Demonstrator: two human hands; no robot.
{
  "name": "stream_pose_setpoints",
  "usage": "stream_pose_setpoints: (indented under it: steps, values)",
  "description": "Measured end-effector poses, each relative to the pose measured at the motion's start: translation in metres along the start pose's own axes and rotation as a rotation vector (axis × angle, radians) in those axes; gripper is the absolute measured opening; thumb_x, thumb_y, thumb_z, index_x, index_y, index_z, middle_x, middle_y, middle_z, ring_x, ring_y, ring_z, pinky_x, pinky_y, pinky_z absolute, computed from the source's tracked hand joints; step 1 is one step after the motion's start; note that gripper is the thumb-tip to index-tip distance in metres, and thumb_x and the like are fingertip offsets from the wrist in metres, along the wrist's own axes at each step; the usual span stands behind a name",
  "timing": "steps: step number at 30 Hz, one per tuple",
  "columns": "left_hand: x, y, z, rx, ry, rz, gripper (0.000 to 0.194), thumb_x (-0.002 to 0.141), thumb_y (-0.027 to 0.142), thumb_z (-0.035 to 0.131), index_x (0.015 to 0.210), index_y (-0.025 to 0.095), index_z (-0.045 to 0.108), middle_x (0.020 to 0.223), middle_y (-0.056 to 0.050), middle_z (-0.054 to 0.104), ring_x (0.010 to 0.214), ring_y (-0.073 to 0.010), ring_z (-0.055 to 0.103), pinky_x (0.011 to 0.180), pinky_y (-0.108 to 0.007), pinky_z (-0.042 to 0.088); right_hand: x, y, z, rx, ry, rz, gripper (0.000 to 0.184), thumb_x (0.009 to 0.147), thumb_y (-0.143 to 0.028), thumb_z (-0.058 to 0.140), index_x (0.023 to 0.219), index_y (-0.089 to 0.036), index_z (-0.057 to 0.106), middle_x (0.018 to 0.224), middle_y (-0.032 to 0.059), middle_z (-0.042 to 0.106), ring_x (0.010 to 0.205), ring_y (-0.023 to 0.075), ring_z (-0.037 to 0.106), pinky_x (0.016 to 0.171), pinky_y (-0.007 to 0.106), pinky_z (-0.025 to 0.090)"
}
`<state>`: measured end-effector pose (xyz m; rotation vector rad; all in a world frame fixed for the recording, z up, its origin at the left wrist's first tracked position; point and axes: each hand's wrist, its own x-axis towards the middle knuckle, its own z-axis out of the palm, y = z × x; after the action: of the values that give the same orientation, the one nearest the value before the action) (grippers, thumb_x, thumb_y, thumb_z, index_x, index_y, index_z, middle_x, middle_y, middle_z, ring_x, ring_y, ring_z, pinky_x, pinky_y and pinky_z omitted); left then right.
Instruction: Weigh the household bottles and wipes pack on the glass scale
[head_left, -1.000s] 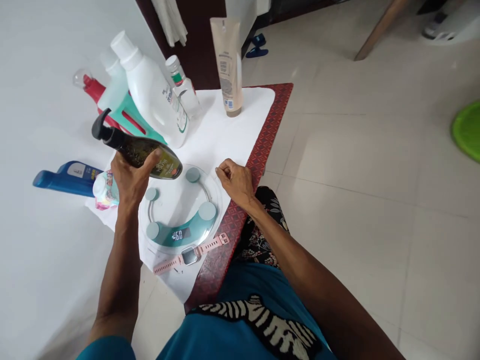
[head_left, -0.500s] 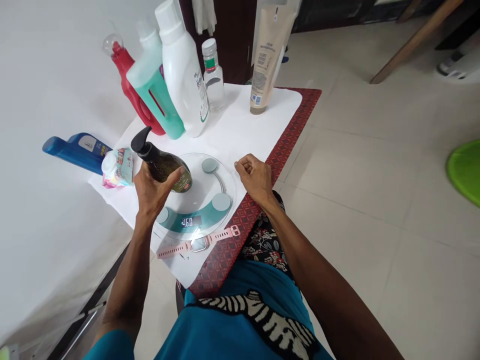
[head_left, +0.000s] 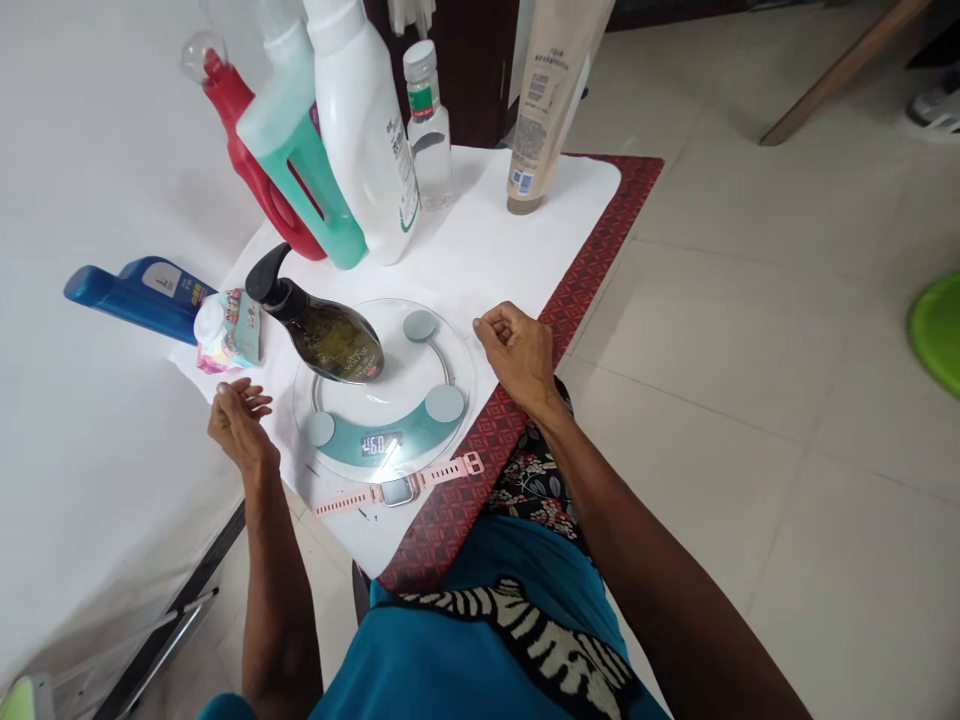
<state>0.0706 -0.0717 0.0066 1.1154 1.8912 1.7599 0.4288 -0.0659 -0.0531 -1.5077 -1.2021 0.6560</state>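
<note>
A dark pump bottle (head_left: 334, 338) with a black pump head stands on the round glass scale (head_left: 390, 415), whose display is lit. My left hand (head_left: 241, 420) is off the bottle, at the table's left edge, its fingers apart and holding nothing. Just above it sits a small pouch (head_left: 238, 328) with a white cap. My right hand (head_left: 517, 355) rests by the table's right edge, right of the scale. Its fingers are curled closed, and whether anything is inside them is hidden. A pink-strapped watch (head_left: 397, 490) lies along the scale's near side.
Along the back stand a red bottle (head_left: 259, 165), a green bottle (head_left: 330, 215), a white bottle (head_left: 364, 140), a clear bottle (head_left: 431, 165) and a beige tube (head_left: 541, 120). A blue bottle (head_left: 142, 305) is at the left. The table (head_left: 592, 270) has a red patterned edge.
My left hand has let go of the pump bottle and moved left and down, away from it. The bottle stays on the scale. My right hand remains in nearly the same place.
</note>
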Motion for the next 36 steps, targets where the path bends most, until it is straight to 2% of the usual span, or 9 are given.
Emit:
stream_pose_setpoints:
  steps: [3,8,17,20,24,28,30,33,36]
  values:
    - [-0.007,-0.025,-0.007,0.007,-0.002,-0.077,0.053,0.078,0.068,0.071,0.086,0.015,0.066,0.068,0.000,0.059,0.054,-0.0105,0.051,0.052,-0.023,0.038,0.000,0.001,0.001,-0.020,-0.007,-0.008,0.022,0.095,-0.037,0.063,0.077,-0.026,0.055,0.066,-0.0028,0.063,0.060,0.0155,0.055,0.067,0.033,0.043]
    - [-0.014,-0.038,-0.008,0.064,0.005,-0.014,0.034,0.078,0.049,0.074,0.086,0.017,0.066,0.063,0.004,0.055,0.054,-0.0103,0.048,0.054,-0.023,0.038,0.000,0.004,0.003,-0.023,0.013,-0.001,0.022,0.093,-0.037,0.065,0.077,-0.026,0.056,0.063,-0.0039,0.061,0.056,0.0149,0.052,0.066,0.033,0.043]
    - [-0.015,-0.042,-0.009,0.086,0.007,0.012,0.046,0.083,0.063,0.073,0.077,0.021,0.057,0.059,0.005,0.050,0.053,-0.0115,0.046,0.056,-0.027,0.039,0.000,0.004,0.004,-0.024,0.015,0.011,0.020,0.091,-0.040,0.064,0.078,-0.026,0.058,0.064,-0.0036,0.061,0.056,0.0151,0.052,0.067,0.033,0.046]
    - [-0.022,-0.030,-0.008,0.107,-0.011,0.017,0.052,0.084,0.070,0.074,0.086,0.020,0.060,0.073,0.001,0.058,0.063,-0.0136,0.056,0.062,-0.028,0.047,0.000,0.004,0.004,-0.039,0.011,0.023,0.020,0.092,-0.041,0.064,0.079,-0.026,0.058,0.066,-0.0025,0.063,0.058,0.0156,0.053,0.066,0.033,0.046]
    - [-0.040,0.007,0.005,0.045,-0.182,0.285,0.072,0.083,0.076,0.079,0.129,0.023,0.065,0.117,-0.010,0.072,0.105,-0.0243,0.074,0.091,-0.038,0.060,-0.001,0.004,0.003,-0.062,0.005,0.024,0.023,0.093,-0.044,0.063,0.079,-0.026,0.059,0.068,-0.0009,0.066,0.061,0.0168,0.056,0.066,0.033,0.047]
    - [-0.062,0.044,0.036,0.019,-0.490,0.433,0.099,0.077,0.080,0.087,0.156,0.031,0.052,0.156,-0.016,0.061,0.145,-0.0349,0.063,0.117,-0.051,0.055,-0.002,0.005,0.002,-0.069,0.015,0.010,0.027,0.094,-0.049,0.064,0.080,-0.026,0.061,0.068,0.0004,0.068,0.062,0.0180,0.058,0.065,0.034,0.048]
    - [-0.069,0.053,0.053,0.062,-0.490,0.440,0.099,0.075,0.070,0.094,0.156,0.032,0.051,0.160,-0.016,0.056,0.151,-0.0372,0.058,0.119,-0.054,0.055,-0.002,0.007,0.002,-0.065,0.017,0.013,0.028,0.094,-0.050,0.066,0.080,-0.026,0.061,0.069,0.0007,0.068,0.062,0.0183,0.059,0.065,0.034,0.048]
    - [-0.069,0.053,0.070,0.149,-0.386,0.374,0.076,0.079,0.057,0.097,0.139,0.028,0.060,0.136,-0.014,0.069,0.127,-0.0361,0.070,0.104,-0.057,0.061,-0.002,0.008,0.002,-0.064,0.019,0.018,0.026,0.093,-0.048,0.067,0.080,-0.026,0.061,0.069,0.0004,0.068,0.061,0.0186,0.060,0.067,0.035,0.049]
    - [-0.062,0.049,0.073,0.211,-0.371,0.300,0.059,0.078,0.053,0.098,0.118,0.024,0.066,0.106,-0.009,0.073,0.095,-0.0302,0.073,0.087,-0.053,0.063,-0.002,0.008,0.002,-0.062,0.021,0.016,0.024,0.092,-0.046,0.067,0.080,-0.026,0.062,0.070,0.0005,0.068,0.062,0.0188,0.061,0.068,0.036,0.049]
